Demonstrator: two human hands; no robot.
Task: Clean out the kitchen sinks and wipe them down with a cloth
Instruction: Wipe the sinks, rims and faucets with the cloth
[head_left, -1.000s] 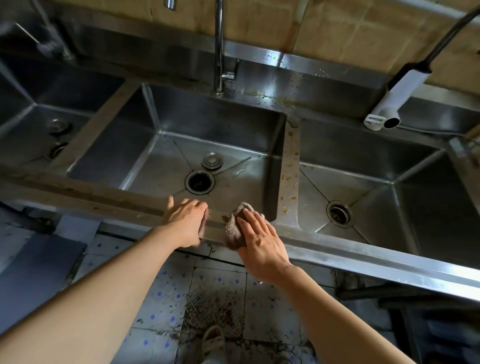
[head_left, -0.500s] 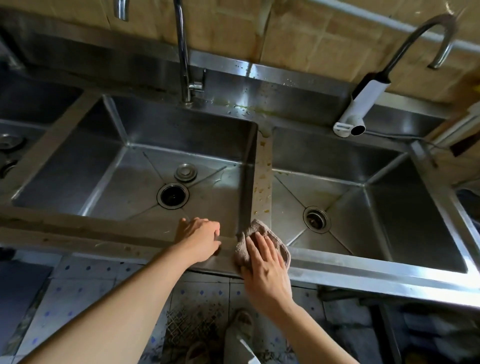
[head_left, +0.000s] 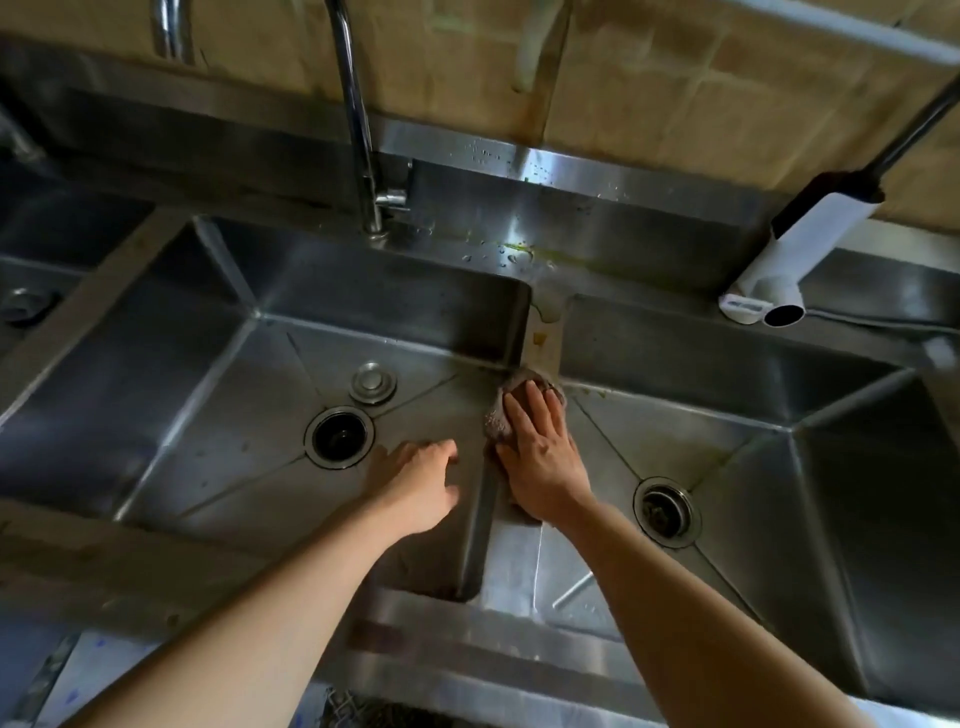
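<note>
Your right hand (head_left: 540, 457) has moved up from the front rim onto the divider (head_left: 543, 343) between the middle sink (head_left: 260, 415) and the right sink (head_left: 779, 467); half a second ago it pressed the cloth (head_left: 501, 415) at the front end of that strip. Fingers (head_left: 535, 410) of this hand lie straight and flat on the cloth, pressing rather than gripping; the cloth sits on the divider about midway along, bunched under the fingertips. Your left hand (head_left: 421, 488) has left the front rim and hangs over the middle sink's right part, fingers loosely curled, grasping nothing; contact with the sink wall cannot be told. Judgement: the near half of the divider is wiped, the stroke is running toward the back ledge. Yellowish residue (head_left: 543, 338) shows on the divider's far end, and a greenish smear (head_left: 519, 248) on the ledge behind. Room: the strip is narrow, dropping into a sink on either side; the path ahead is open to the back ledge. The faucet (head_left: 363, 156) stands left of the line, the white spout (head_left: 784, 270) well right. Both drains (head_left: 338, 435) are apart from the hands.
</note>
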